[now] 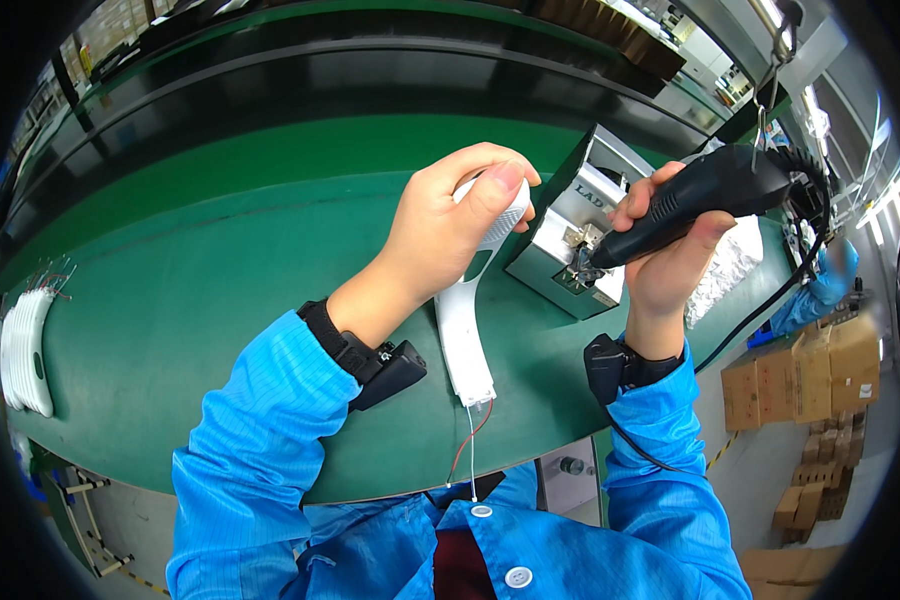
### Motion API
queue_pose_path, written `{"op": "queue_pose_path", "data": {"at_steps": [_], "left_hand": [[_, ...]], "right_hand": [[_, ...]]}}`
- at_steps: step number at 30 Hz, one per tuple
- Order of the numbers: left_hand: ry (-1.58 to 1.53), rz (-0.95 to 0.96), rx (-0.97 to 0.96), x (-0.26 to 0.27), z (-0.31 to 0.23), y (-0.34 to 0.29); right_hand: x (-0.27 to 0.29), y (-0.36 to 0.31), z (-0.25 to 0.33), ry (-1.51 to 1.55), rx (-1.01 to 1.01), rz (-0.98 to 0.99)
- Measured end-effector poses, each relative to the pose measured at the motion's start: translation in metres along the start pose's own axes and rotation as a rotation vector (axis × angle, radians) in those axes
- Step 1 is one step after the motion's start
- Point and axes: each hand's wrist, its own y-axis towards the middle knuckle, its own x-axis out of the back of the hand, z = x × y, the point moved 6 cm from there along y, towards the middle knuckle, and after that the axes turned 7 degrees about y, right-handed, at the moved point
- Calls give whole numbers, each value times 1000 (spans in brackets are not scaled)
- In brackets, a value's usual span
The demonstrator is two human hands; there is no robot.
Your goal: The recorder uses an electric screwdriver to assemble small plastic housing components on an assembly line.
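Note:
My left hand (455, 210) is closed round the upper end of a white curved plastic handle (464, 340) with a grey ribbed patch near its top. Thin red and white wires (470, 440) trail from its lower end toward my jacket. In my right hand (662, 275) is a black electric screwdriver (700, 198), tilted with its nose down to the left. The nose reaches the front of a silver metal box, seemingly a screw feeder (553, 238), beside small metal parts; the exact tip is hard to make out. Both wrists wear black strapped devices.
Several white handles (26, 355) with wire ends stand in a row at the left of the green table (200, 270). A crumpled white plastic bag (732, 262) lies behind my right hand. The screwdriver's black cable (770, 313) loops down right. Cardboard boxes (805, 375) and a person's blue sleeve (810, 298) are beyond.

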Motion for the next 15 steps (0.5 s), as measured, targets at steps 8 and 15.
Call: {"op": "queue_pose_path", "data": {"at_steps": [8,15], "left_hand": [[-41,-8,7,4,5,0],[-108,-22,27,9,12,4]], "right_hand": [[-18,-12,-6,22,-117,32],[-71,-48,-31,202,-234,50]]}}
